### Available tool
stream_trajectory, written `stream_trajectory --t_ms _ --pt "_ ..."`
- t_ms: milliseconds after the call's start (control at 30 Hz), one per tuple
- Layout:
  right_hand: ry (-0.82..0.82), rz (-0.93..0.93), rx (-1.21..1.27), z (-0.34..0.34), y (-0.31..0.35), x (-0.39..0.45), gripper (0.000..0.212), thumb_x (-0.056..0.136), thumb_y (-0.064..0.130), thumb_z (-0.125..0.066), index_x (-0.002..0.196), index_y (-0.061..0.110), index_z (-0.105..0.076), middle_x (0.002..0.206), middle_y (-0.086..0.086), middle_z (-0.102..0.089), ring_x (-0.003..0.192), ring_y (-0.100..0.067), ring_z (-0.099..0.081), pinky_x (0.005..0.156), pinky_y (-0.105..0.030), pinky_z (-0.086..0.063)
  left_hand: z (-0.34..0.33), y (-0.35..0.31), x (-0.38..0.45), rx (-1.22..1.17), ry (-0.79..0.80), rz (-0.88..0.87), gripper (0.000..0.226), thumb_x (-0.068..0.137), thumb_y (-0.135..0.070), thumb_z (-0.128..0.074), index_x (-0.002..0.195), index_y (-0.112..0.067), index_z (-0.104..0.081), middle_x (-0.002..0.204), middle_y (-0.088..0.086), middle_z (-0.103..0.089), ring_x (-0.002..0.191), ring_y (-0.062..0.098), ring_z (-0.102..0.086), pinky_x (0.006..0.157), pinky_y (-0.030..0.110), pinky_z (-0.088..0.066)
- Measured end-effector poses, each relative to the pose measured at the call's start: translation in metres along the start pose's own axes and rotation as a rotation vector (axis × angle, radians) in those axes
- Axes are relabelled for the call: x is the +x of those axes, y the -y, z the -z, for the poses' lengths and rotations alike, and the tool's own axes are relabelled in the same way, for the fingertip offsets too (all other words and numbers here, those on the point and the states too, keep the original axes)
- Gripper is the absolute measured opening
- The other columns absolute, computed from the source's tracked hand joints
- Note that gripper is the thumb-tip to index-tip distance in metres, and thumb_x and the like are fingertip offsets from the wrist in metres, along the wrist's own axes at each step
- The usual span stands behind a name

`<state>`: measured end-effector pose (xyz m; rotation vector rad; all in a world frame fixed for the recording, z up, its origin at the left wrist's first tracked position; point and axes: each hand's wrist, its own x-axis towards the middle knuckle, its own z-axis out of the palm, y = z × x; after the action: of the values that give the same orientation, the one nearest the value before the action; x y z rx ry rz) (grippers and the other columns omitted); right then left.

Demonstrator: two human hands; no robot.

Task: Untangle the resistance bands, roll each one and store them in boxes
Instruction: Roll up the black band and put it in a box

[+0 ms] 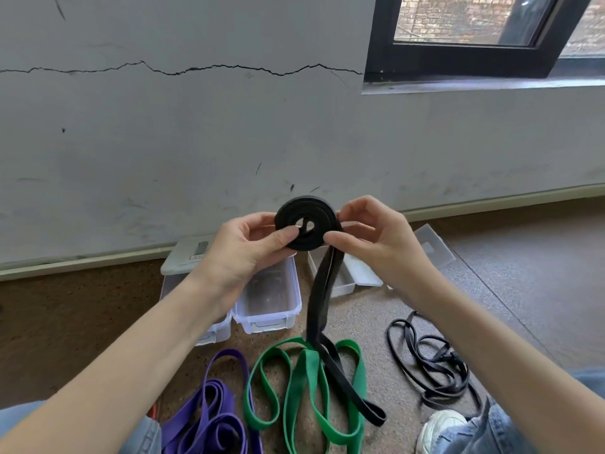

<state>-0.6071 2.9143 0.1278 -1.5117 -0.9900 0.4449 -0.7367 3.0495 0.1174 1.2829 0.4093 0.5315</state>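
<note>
A grey plastered wall fills the upper part of the view, with a long jagged dark crack running across it. At the upper right sits a black-framed window above a grey sill. A pale baseboard strip meets the speckled brown floor. A white sneaker and blue denim trouser legs show at the bottom right.

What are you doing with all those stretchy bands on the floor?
A person is rolling up a black band. The left hand and right hand pinch the coil, and its loose tail hangs to the floor. A green band, a purple band and a thin black band lie unrolled. The clear boxes by the wall stand open; I cannot tell what is inside.
</note>
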Motion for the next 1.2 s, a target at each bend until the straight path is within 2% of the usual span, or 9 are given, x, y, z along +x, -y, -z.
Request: stream_trajectory --t_ms 100,333,500,667,767,833,967,1067,1200 --pt "0.007 -0.027 0.019 0.002 0.001 -0.001 0.023 0.078 0.006 -0.072 0.089 0.014 -0.054 0.089 -0.007 -0.069 0.08 -0.02 -0.069 0.08 -0.029 -0.056 -0.002 0.009 -0.001 -0.056 0.042 0.08 0.041 0.059 -0.017 -0.075 0.097 -0.004 -0.066 0.096 0.011 -0.073 0.093 0.022 -0.07 0.076 0.024 -0.056" --pt "0.216 0.244 -0.576 0.003 0.0 -0.007 0.03 0.079 0.002 -0.068 0.104 0.019 -0.068 0.099 0.003 -0.069 0.096 -0.018 -0.061 0.089 -0.034 -0.048 -0.001 0.009 0.001 0.698 0.178 -0.077 0.025 0.075 -0.008 -0.075 0.091 -0.026 -0.068 0.089 -0.009 -0.073 0.088 0.004 -0.067 0.083 0.019 -0.051" --pt "0.046 -0.012 0.003 0.009 0.0 -0.001 0.031 0.076 0.0 -0.072 0.096 0.018 -0.055 0.097 -0.006 -0.069 0.091 -0.017 -0.067 0.081 -0.026 -0.055 0.004 -0.004 0.0 0.391 0.092 -0.118 0.026 0.068 -0.014 -0.076 0.092 -0.019 -0.071 0.093 0.0 -0.075 0.09 0.015 -0.07 0.079 0.025 -0.055" --pt "-0.035 -0.019 0.092 -0.001 -0.003 -0.002 0.024 0.076 0.007 -0.073 0.085 0.019 -0.055 0.096 -0.01 -0.068 0.084 -0.017 -0.069 0.075 -0.023 -0.053 0.002 -0.003 0.001 -0.051 0.043 -0.028 0.03 0.064 -0.013 -0.069 0.094 -0.008 -0.067 0.094 0.007 -0.074 0.091 0.02 -0.07 0.071 0.021 -0.055" --pt "-0.033 -0.021 0.011 -0.001 -0.004 -0.003 0.024 0.077 0.005 -0.072 0.087 0.018 -0.054 0.096 -0.011 -0.068 0.082 -0.018 -0.069 0.079 -0.027 -0.055 0.0 0.003 -0.001 0.003 0.072 0.05 0.031 0.068 -0.007 -0.069 0.099 -0.005 -0.065 0.097 0.009 -0.073 0.094 0.02 -0.069 0.078 0.026 -0.057" --pt "0.009 0.014 -0.104 0.003 -0.003 -0.004 0.026 0.078 0.002 -0.071 0.089 0.02 -0.057 0.095 -0.008 -0.067 0.086 -0.019 -0.067 0.083 -0.032 -0.055 0.004 0.001 0.001 0.299 0.088 0.049 0.029 0.073 -0.004 -0.072 0.101 -0.01 -0.066 0.099 0.005 -0.073 0.096 0.017 -0.069 0.086 0.027 -0.054" --pt "0.178 0.193 -0.471 0.003 -0.001 -0.006 0.03 0.08 0.001 -0.066 0.101 0.022 -0.066 0.097 0.002 -0.065 0.099 -0.023 -0.055 0.087 -0.04 -0.048 0.003 -0.002 0.0 0.628 0.227 -0.003 0.03 0.077 -0.005 -0.073 0.102 -0.022 -0.067 0.095 -0.004 -0.073 0.088 0.004 -0.068 0.078 0.011 -0.049" --pt "0.168 0.137 -0.342 0.001 -0.003 -0.007 0.035 0.08 -0.002 -0.066 0.106 0.021 -0.063 0.099 0.001 -0.067 0.1 -0.021 -0.059 0.089 -0.04 -0.05 0.0 -0.001 -0.003 0.652 0.249 -0.039 0.025 0.079 -0.003 -0.07 0.097 -0.02 -0.069 0.092 0.0 -0.074 0.088 0.009 -0.069 0.079 0.019 -0.053" --pt "0.072 -0.003 0.061 0.012 -0.001 -0.002 0.04 0.077 -0.001 -0.07 0.106 0.022 -0.055 0.099 -0.002 -0.069 0.095 -0.014 -0.067 0.084 -0.025 -0.052 0.006 -0.011 -0.003 0.298 0.176 -0.03 0.026 0.076 -0.004 -0.068 0.101 -0.008 -0.068 0.095 0.008 -0.074 0.087 0.019 -0.071 0.069 0.021 -0.055"
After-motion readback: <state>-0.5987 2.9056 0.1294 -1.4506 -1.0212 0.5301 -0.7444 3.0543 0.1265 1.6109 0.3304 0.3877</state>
